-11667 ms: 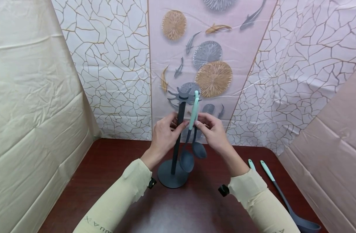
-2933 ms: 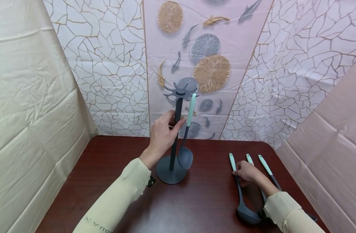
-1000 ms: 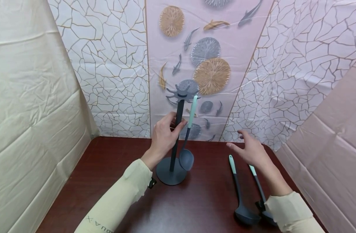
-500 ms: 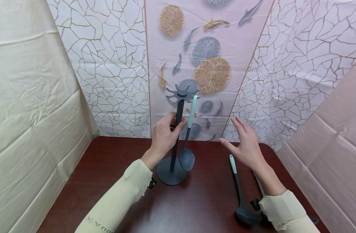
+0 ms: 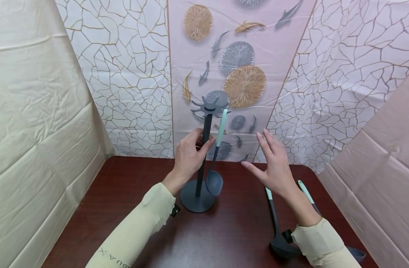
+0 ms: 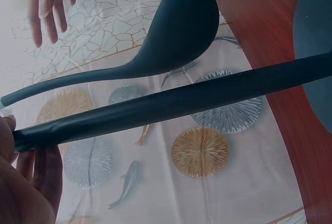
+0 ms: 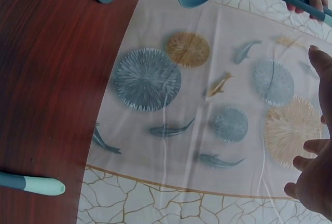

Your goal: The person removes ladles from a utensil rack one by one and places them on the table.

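Note:
Near the back middle of the table stands a dark grey utensil stand (image 5: 204, 149) with a pronged top and a round base. My left hand (image 5: 187, 156) grips its pole between thumb and fingers; the left wrist view shows the pole (image 6: 171, 99) up close. From a prong on the right side hangs a ladle (image 5: 214, 182) with a mint-green handle. My right hand (image 5: 274, 167) is in the air to the right of that ladle, apart from it, fingers spread and holding nothing. Its fingers also show in the right wrist view (image 7: 316, 177).
On the right of the dark red table (image 5: 124, 223) lies another mint-handled ladle (image 5: 284, 248), partly behind the right forearm. Further right is a mint-handled utensil (image 5: 305, 190), its middle hidden by the sleeve. Patterned cloth (image 5: 134, 74) hangs behind the table.
Earlier two utensils hung on the stand; one now lies on the table at right. My right hand has left the table utensils and moved left toward the stand, fingers spreading. My left hand stays.

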`<state>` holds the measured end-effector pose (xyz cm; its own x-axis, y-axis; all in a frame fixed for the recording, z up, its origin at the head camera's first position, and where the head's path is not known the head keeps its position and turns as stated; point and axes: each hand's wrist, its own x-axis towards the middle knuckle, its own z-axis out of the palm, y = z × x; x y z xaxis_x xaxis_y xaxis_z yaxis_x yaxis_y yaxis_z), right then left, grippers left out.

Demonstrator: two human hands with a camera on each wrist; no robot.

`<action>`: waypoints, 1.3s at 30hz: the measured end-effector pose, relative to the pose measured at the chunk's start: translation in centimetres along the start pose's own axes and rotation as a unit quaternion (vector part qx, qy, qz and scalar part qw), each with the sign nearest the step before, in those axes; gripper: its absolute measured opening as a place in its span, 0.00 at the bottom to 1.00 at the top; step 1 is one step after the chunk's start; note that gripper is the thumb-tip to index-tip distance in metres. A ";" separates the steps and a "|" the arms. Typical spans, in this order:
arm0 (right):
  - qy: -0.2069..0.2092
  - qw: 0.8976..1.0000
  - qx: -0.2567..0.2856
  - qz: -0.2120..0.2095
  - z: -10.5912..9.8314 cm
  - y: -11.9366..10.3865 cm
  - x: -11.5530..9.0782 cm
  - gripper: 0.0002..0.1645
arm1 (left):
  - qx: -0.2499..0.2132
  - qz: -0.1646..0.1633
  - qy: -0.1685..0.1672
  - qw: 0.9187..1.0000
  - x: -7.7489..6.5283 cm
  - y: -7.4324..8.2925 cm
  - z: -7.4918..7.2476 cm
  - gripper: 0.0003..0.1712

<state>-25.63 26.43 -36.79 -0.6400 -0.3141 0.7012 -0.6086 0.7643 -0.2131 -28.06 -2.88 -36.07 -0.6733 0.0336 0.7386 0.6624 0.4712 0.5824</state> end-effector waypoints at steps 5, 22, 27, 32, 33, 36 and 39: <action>-0.007 1.000 0.010 0.002 0.1 -0.5 0.2 0.62 | -0.001 -0.001 -0.004 1.000 0.0 0.0 0.1 0.15; -0.005 0.997 0.073 0.013 0.6 -3.2 2.0 0.58 | -0.005 0.000 0.005 1.000 -0.1 0.1 0.1 0.11; -0.009 0.994 0.103 0.017 0.9 -4.3 2.5 0.55 | 0.001 0.002 0.004 1.000 0.0 0.1 0.1 0.11; -0.011 0.992 0.126 0.013 1.4 -5.1 2.7 0.53 | 0.005 0.005 0.005 1.000 -0.1 0.0 0.2 0.11; -0.010 0.992 0.129 0.012 1.5 -5.2 2.7 0.53 | 0.006 0.006 0.006 1.000 -0.1 0.0 0.2 0.11; -0.003 0.990 0.140 0.009 1.8 -5.7 3.0 0.51 | 0.007 0.006 0.005 1.000 -0.1 0.0 0.2 0.11; 0.003 0.988 0.151 0.014 2.0 -6.3 3.5 0.49 | 0.007 0.007 0.004 1.000 -0.1 0.0 0.1 0.12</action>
<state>-24.92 19.43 -34.36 -0.6564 -0.2916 0.6958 -0.7037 0.5690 -0.4255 -28.00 -2.76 -36.19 -0.6615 0.0326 0.7492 0.6664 0.4836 0.5674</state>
